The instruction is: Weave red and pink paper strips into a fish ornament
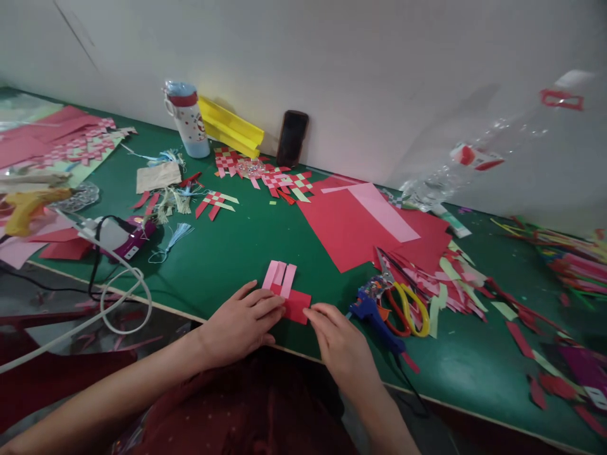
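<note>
A small piece of red paper (298, 308) lies on the table near its front edge. Pink paper strips (283, 275) stick out from behind it, away from me. My left hand (246, 316) rests over the left part of the red paper, fingers stretched out and the thumb apart from them. At the paper's right edge, my right hand (334, 335) pinches it between thumb and index finger. Just right of that hand lie a blue glue gun (377, 313) and scissors with yellow and red handles (410, 309).
Large red sheets (341, 221) and paper offcuts (450, 284) spread to the right. Woven paper pieces (217, 202), tassels (175, 237), a cup (188, 120) and a phone (292, 138) are further back. A plastic bottle (478, 155) leans at the wall. A white cable (126, 297) loops over the left edge.
</note>
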Motion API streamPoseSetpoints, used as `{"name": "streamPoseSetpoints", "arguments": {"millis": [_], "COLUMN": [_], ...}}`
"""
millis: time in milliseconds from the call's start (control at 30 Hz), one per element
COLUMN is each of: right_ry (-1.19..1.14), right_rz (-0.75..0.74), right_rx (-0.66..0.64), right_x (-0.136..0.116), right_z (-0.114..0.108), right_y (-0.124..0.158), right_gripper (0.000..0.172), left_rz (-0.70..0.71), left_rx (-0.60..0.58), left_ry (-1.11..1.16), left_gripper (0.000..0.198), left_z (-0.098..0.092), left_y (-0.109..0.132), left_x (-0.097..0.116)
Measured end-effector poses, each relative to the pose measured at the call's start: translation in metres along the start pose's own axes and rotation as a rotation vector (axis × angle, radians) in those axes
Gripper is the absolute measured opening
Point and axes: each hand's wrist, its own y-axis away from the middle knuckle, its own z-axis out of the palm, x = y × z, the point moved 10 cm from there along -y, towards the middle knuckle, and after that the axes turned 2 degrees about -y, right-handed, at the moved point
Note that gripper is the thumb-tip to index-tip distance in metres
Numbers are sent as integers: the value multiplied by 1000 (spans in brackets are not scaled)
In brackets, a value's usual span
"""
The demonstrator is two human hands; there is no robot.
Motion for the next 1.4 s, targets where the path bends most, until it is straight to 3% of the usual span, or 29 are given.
{"name": "streamPoseSetpoints", "arguments": {"millis": [367,967,1400], "right_ry": [0,-203,-293], "right_rz": [-49,11,48], "right_rx": [-4,-37,-103], "right_x": [-5,-15,-13], "right_z": [1,4,3], "right_y": [-15,-40,-39], "right_gripper": [25,18,16], "left_rz": [-21,-137,-239], "left_rx": [59,149,189], "left_ry": [150,263,195], "left_gripper": [41,24,15], "left_z": [-4,-15,-22], "left_y": [1,-9,-23], "left_x": [-8,-12,-10]}}
